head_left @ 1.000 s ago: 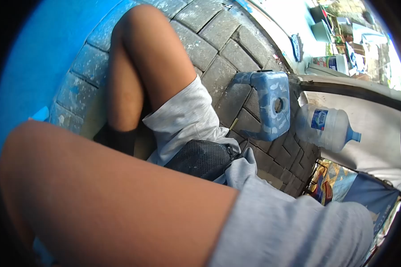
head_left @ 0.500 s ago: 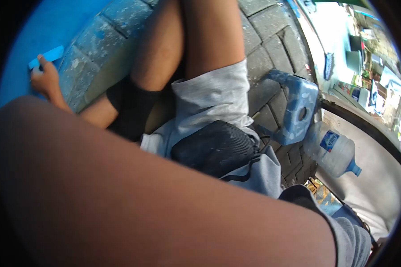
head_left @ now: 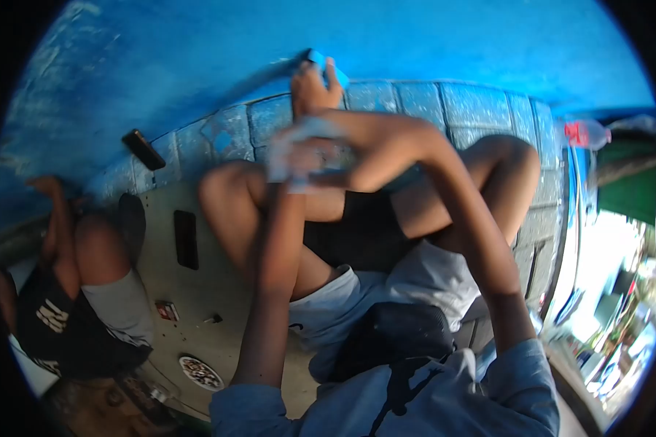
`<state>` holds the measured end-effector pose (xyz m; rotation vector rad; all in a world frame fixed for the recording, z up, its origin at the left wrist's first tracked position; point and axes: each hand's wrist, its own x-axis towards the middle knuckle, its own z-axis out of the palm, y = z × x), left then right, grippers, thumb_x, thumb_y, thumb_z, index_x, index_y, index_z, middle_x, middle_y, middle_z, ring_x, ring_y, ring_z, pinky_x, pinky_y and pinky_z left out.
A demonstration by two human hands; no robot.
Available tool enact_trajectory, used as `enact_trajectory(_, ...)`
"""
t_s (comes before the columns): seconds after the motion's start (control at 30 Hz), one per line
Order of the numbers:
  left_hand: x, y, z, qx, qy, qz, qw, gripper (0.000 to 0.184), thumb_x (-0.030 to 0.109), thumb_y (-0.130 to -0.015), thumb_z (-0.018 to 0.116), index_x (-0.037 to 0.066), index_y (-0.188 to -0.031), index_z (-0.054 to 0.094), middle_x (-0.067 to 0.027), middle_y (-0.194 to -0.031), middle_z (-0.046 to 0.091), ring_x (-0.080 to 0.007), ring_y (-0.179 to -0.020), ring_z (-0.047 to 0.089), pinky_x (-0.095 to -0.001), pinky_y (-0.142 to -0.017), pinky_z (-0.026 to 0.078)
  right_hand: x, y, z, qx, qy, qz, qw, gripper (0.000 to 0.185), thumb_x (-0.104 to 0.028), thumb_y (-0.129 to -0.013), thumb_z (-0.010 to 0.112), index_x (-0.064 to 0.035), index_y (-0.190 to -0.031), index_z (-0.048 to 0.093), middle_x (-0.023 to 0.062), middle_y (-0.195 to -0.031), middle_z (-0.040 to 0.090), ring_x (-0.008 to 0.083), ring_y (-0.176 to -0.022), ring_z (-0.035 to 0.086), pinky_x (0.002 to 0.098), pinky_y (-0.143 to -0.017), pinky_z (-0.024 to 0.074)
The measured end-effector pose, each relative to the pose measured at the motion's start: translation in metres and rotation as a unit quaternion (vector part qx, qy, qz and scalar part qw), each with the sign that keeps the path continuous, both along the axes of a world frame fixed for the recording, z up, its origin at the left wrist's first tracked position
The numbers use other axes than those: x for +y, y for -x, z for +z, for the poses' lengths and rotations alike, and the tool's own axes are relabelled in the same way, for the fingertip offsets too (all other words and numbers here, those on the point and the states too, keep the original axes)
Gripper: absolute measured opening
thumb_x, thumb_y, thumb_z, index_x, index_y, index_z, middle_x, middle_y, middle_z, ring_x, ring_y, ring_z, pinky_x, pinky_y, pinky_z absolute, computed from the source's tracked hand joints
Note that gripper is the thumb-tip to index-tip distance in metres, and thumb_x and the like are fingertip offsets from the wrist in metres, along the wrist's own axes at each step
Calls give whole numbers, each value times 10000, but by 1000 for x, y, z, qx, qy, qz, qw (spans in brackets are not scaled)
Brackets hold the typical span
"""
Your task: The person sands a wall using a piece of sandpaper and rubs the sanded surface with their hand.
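My left hand reaches forward and is closed on a small light-blue block with a dark end, against the large blue surface. My bent right arm crosses over toward the left forearm, where my right hand is smeared by motion. A pale grey-blue patch lies around that hand and the left wrist; whether it is a cloth in the fingers cannot be made out.
Another person's leg is at the left. Near it are two dark phones, a small pack and a round dish. A plastic bottle lies at the right.
The view has swung left toward the blue surface. The stool and large water bottle have left it. My right arm has moved from close before the camera to across the left forearm.
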<state>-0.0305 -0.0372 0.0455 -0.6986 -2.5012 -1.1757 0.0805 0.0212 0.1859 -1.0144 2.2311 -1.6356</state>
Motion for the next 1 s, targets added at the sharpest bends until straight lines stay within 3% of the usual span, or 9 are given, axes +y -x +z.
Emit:
enact_trajectory(0.1,0,2,-6,14,-37,-131,991,287,228,-942,536,-23,-825,612,-237,-813,610,-440,-773,583,-511,-700,448,54,-38,-15,-285,-60,22,956,258,-137,-846,709,-54,-1065,599,28,-863,631,90,-753,572,240,-643,449)
enact_trajectory(0.17,0,1,11,38,-32,-120,991,239,161,-932,545,-32,-799,588,-241,-781,601,-443,-738,576,-489,-675,452,86,-53,-57,-332,-24,0,943,282,-155,-863,707,-48,-1091,581,35,-853,629,96,-742,579,249,-644,457)
enact_trajectory(0.3,1,1,36,50,-49,-79,994,243,167,-948,511,-40,-841,580,-248,-797,604,-444,-739,582,-493,-660,452,104,-67,-113,-271,-171,-195,927,269,-183,-900,660,-47,-1114,570,48,-846,633,115,-734,595,273,-655,474)
enact_trajectory(0.37,6,-5,34,63,-73,-75,993,242,111,-924,525,-60,-761,574,-243,-741,577,-419,-656,568,-484,-615,454,103,-65,-128,-251,-186,-293,904,255,-248,-893,645,-65,-1064,596,134,-840,659,238,-777,637,366,-699,495)
enact_trajectory(0.47,6,-2,-20,19,13,-113,993,214,155,-955,484,-31,-903,575,-239,-813,602,-423,-721,594,-469,-659,477,89,-51,-134,-253,-244,-289,890,278,-272,-900,594,-56,-1074,600,195,-939,671,344,-893,650,424,-779,504)
enact_trajectory(0.6,0,-3,19,12,33,-92,995,211,151,-954,480,-25,-890,577,-232,-809,604,-420,-722,591,-478,-671,475,82,-45,-169,-209,-432,-229,847,334,-303,-879,587,-24,-1058,625,230,-1023,659,403,-1013,616,467,-867,489)
enact_trajectory(0.7,1,-1,50,76,-21,-88,993,243,139,-942,500,-56,-826,587,-241,-772,587,-395,-669,576,-473,-651,470,84,-45,-173,-232,-378,-240,864,342,-313,-898,590,-2,-1034,629,245,-980,663,406,-952,630,468,-807,491)
enact_trajectory(0.87,9,-3,4,-19,30,-119,992,229,132,-932,508,-64,-867,607,-254,-807,603,-403,-719,596,-468,-680,489,86,-45,-165,-219,-391,-241,861,373,-342,-899,584,5,-1030,629,242,-956,668,413,-931,633,469,-804,491)
enact_trajectory(1.0,5,-5,25,56,1,-126,991,193,108,-922,530,-62,-862,596,-257,-797,593,-410,-700,582,-465,-672,487,88,-49,-178,-207,-431,-231,848,404,-365,-904,573,10,-1040,635,243,-948,671,411,-923,638,469,-805,493)
